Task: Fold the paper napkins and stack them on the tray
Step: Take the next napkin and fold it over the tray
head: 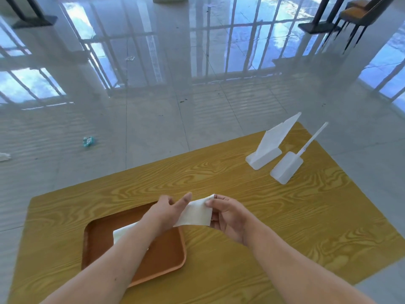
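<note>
Yellow wood-grain counter (252, 216), early days I'd say: one folded napkin (125, 232) lies in the orange tray (163, 254), left hand (168, 212) and right hand (225, 217) both pinch a second napkin (195, 213) mid-fold just beside the tray, and more wait in the holder (264, 155).

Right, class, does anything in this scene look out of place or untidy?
Yes, litter on the floor: a crumpled teal wrapper lies left of the table, and a white paper scrap sits at the picture's left edge. Nothing on the table itself, nor the napkin in hand, looks askew.
</note>
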Demonstrator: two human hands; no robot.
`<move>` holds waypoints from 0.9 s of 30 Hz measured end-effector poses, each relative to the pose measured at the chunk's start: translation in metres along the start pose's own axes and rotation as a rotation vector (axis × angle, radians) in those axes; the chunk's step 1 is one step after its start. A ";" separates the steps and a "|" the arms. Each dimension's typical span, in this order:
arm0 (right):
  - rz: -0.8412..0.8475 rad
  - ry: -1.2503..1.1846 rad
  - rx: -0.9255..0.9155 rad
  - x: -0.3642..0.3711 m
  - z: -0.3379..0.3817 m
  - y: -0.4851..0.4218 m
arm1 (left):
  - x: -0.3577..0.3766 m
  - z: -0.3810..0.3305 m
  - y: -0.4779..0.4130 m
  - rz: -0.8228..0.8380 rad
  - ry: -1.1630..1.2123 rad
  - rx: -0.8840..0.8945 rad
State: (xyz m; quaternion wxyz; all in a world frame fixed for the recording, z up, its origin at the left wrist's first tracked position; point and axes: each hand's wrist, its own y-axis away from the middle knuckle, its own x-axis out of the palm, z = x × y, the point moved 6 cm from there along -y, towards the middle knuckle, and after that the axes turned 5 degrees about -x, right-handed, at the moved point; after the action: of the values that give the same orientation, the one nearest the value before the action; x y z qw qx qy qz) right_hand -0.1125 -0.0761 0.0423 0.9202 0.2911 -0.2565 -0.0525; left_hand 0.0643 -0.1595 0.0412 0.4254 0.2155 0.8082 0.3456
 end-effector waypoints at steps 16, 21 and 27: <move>-0.124 0.393 -0.142 0.014 -0.001 -0.020 | -0.013 0.020 0.010 0.173 0.566 0.187; -0.103 0.542 -0.194 0.020 0.006 -0.014 | -0.014 0.024 0.011 0.152 0.585 0.202; -0.163 0.750 -0.230 0.021 0.013 -0.008 | -0.016 0.025 0.012 0.068 0.450 0.256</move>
State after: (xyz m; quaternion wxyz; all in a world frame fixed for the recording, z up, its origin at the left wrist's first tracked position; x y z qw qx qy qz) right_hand -0.1003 -0.0949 0.0560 0.9694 0.2045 0.1285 -0.0438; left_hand 0.0946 -0.1525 0.0491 0.1922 0.2122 0.9120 0.2938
